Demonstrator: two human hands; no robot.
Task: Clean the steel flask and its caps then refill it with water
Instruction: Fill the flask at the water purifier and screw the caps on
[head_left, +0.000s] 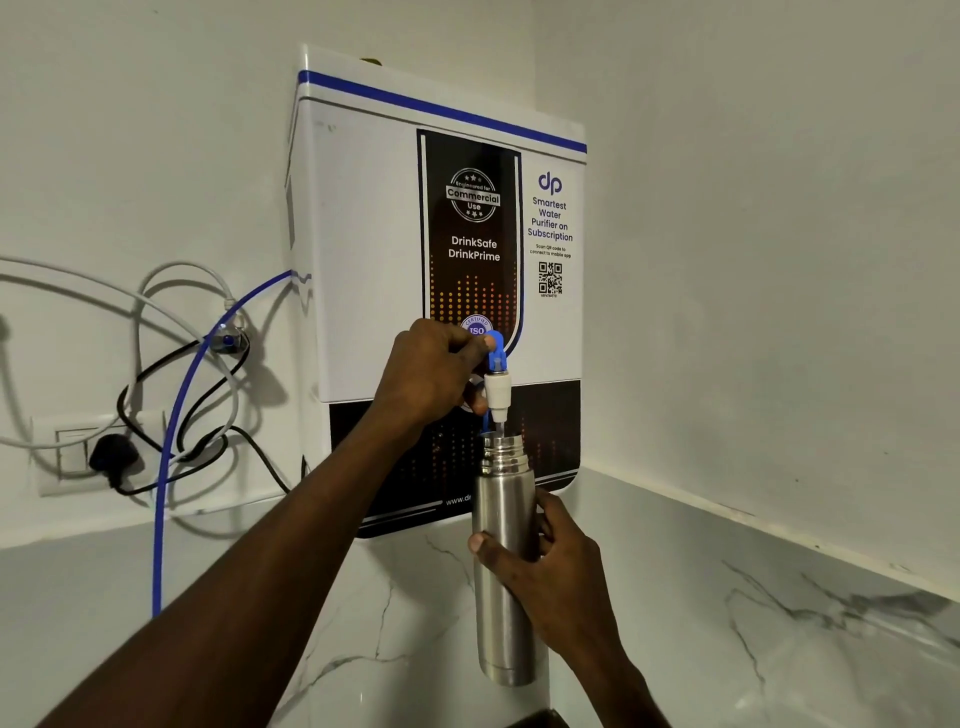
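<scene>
In the worktop's back corner: a white water purifier (363, 249) hangs on the wall, its lower edge just above the marble.
Worktop (727, 623): marble, bare from the right wall edge to the front; left stretch bare too.
Wall at left: one socket plate (67, 452) with one black plug (111, 454), looped white and black cables, one blue tube (171, 441).
Steel flask (501, 561): one, upright, brushed silver, uncapped, threaded neck directly under the tap (497, 382); its base hangs past the worktop's front edge.
Right hand (550, 566): grip wrapped round the flask's middle.
Left hand (431, 374): grip pinching the blue tap lever (496, 345).
Caps: none in view.
</scene>
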